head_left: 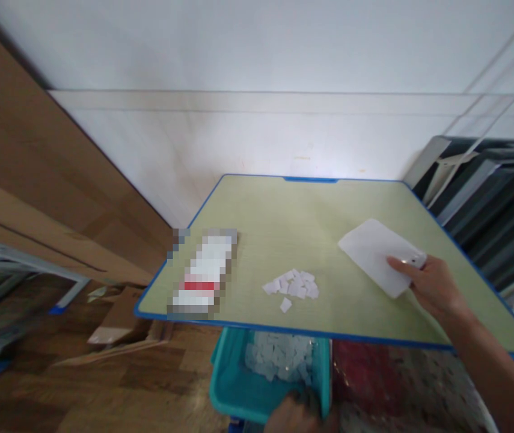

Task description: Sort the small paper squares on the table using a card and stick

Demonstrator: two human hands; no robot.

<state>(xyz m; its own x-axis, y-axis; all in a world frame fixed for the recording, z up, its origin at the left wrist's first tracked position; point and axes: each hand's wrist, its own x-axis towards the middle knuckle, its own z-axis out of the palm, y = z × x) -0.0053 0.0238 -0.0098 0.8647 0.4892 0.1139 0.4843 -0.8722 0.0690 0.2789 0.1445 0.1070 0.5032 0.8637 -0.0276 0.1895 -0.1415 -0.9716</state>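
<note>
My right hand (434, 288) is closed on one corner of a flat white bag (374, 255), thumb on top, above the right side of the pale green table (279, 225). A small dark spot marks the bag near my thumb. To its left lies a loose pile of small white paper pieces (297, 285), with one piece (286, 305) apart in front. Below the table edge, my left hand (299, 412) is at the near side of a teal bin (238, 391). Its fingers are dark and blurred, so their grip is unclear. Many whitish pieces (279, 358) fill the bin's far part.
A pixelated white and red item (205, 270) lies at the table's left. Brown cardboard (58, 156) leans along the left wall. Dark folded panels (504, 198) stand at the right. A red plastic-wrapped bundle (365, 376) sits under the table beside the bin.
</note>
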